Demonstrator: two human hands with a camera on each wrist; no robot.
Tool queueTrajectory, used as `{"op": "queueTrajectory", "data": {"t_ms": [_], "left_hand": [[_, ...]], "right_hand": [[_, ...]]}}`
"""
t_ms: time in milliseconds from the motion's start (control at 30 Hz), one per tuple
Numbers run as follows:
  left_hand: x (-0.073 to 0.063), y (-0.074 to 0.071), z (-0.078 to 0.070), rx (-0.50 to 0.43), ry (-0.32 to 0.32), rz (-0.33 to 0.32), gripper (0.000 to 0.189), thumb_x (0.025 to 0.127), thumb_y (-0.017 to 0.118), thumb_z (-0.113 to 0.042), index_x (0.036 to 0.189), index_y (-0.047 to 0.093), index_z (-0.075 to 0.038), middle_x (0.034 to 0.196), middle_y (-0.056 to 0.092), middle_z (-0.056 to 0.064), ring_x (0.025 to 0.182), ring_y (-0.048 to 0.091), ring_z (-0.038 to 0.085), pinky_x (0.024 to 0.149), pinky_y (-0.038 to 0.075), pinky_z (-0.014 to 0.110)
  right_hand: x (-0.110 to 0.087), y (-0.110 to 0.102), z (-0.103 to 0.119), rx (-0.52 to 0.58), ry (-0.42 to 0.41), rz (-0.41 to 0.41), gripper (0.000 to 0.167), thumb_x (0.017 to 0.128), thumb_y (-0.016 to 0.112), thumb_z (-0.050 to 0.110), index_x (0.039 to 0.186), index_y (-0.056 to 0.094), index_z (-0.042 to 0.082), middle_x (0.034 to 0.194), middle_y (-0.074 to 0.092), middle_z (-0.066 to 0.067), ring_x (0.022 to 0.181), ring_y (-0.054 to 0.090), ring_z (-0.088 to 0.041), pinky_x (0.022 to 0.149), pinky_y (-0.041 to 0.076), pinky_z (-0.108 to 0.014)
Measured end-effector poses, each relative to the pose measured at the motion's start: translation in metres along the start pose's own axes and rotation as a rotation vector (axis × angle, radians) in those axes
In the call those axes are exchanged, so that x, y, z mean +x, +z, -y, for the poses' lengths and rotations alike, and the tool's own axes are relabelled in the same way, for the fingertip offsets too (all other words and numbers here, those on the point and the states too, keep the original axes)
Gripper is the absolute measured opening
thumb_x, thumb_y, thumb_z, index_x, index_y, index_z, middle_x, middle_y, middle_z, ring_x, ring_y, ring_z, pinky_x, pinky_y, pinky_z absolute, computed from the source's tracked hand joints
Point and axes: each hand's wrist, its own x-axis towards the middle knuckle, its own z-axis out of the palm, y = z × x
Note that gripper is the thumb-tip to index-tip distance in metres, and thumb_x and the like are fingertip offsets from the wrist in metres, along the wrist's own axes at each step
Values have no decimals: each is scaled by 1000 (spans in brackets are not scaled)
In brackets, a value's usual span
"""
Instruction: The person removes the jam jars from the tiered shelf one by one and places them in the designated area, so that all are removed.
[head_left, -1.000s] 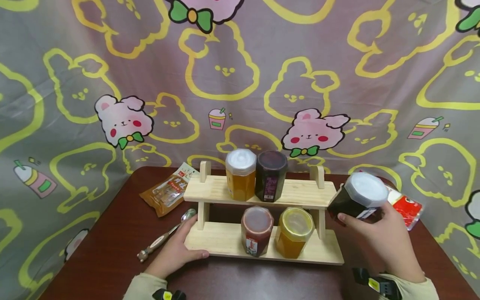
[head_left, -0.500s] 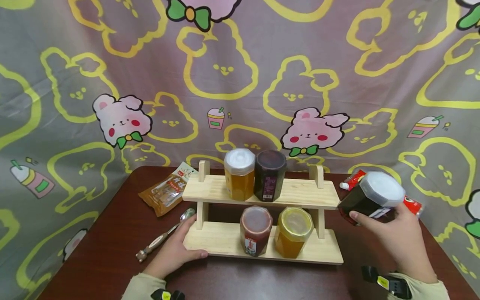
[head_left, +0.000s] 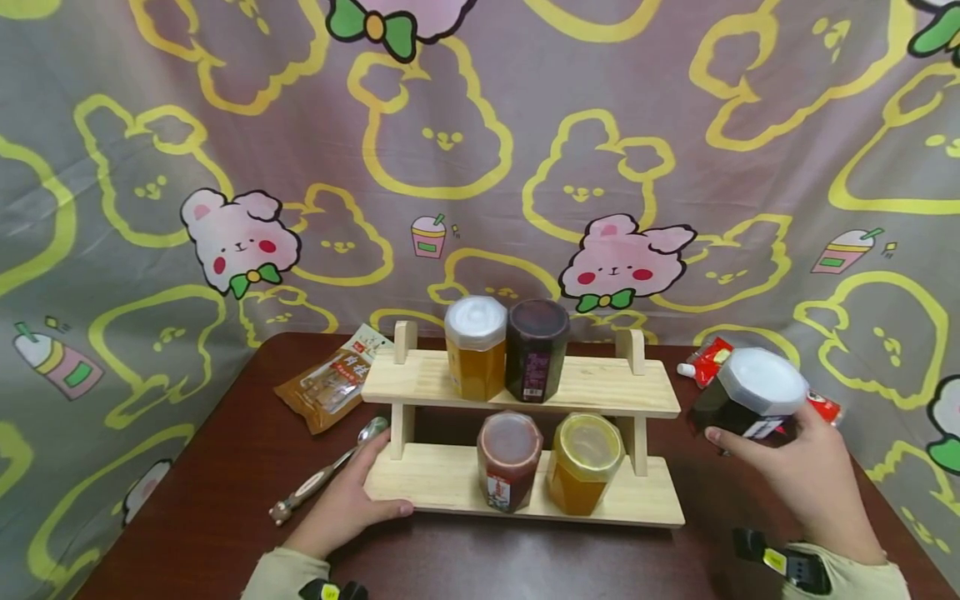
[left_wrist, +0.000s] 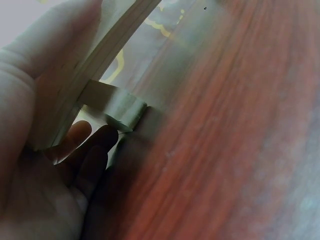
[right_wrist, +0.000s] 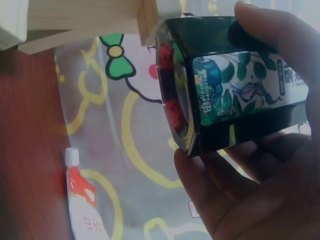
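In the head view my right hand (head_left: pixel 813 475) grips a dark jar (head_left: pixel 738 408) with a white lid, off the table to the right of a two-tier wooden rack (head_left: pixel 600 387). The right wrist view shows the jar (right_wrist: pixel 215 125) tilted on its side, its leafy label facing the camera, thumb and fingers on opposite sides. My left hand (head_left: pixel 348 504) holds the left end of the rack's lower board, the thumb at its front edge. In the left wrist view the fingers (left_wrist: pixel 95 150) curl beside the board (left_wrist: pixel 90 75).
An amber jar (head_left: pixel 477 358) and a dark purple one (head_left: pixel 535 358) stand on the upper tier. A red-brown jar (head_left: pixel 510 467) and a yellow-lidded jar (head_left: pixel 585 471) stand below. A spoon (head_left: pixel 311 485) and a brown snack packet (head_left: pixel 330 383) lie left. A red tube (head_left: pixel 708 360) lies back right.
My right hand has carried the dark jar right, away from the rack, then slightly down. The red tube behind it has come into view. The left hand stays at the rack.
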Motion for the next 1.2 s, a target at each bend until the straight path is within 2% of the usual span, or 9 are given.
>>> {"op": "queueTrajectory", "data": {"t_ms": [133, 200, 333, 433, 733, 1033, 1200], "left_hand": [[0, 0, 0, 6, -7, -1, 111, 66, 95, -34, 157, 34, -16, 160, 30, 19, 140, 34, 35, 109, 30, 57], [0, 0, 1, 6, -9, 0, 111, 66, 95, -34, 157, 34, -16, 160, 30, 18, 140, 34, 35, 109, 30, 56], [0, 0, 0, 4, -17, 2, 112, 65, 95, -34, 157, 33, -16, 160, 30, 18, 139, 34, 34, 109, 30, 56], [0, 0, -1, 6, -24, 6, 112, 66, 95, -33, 157, 33, -16, 160, 30, 18, 140, 34, 35, 109, 30, 56], [1, -1, -2, 17, -35, 9, 111, 66, 95, -34, 157, 33, -18, 160, 29, 18, 138, 36, 35, 109, 31, 56], [1, -1, -3, 25, -46, 11, 112, 66, 95, -34, 157, 32, -17, 161, 29, 19, 140, 33, 36, 109, 30, 56], [1, -2, -3, 21, -49, 15, 111, 67, 95, -34, 157, 32, -18, 161, 28, 18, 141, 33, 35, 110, 29, 56]], "right_hand": [[1, 2, -3, 8, -12, 29, 96, 73, 90, 41, 148, 42, 4, 133, 53, -28, 111, 50, -47, 73, 44, -38], [2, 3, -4, 9, -16, 41, 96, 74, 90, 41, 148, 42, 4, 133, 53, -28, 110, 51, -47, 74, 44, -40], [3, 4, -8, 14, -12, 54, 96, 75, 89, 40, 148, 39, 2, 134, 51, -29, 112, 49, -48, 80, 45, -55], [4, 6, -11, 21, -14, 50, 96, 75, 90, 37, 148, 39, 1, 134, 50, -30, 113, 48, -49, 83, 44, -62], [9, 9, -23, 19, 18, 74, 102, 76, 88, 39, 152, 31, 0, 140, 44, -32, 118, 42, -53, 88, 40, -73], [14, 14, -45, 1, -34, 98, 98, 76, 89, 35, 146, 34, -5, 135, 47, -34, 114, 45, -53, 88, 40, -71], [15, 20, -53, -4, -26, 107, 98, 76, 89, 36, 146, 34, -6, 134, 47, -35, 114, 46, -53, 88, 40, -70]]}}
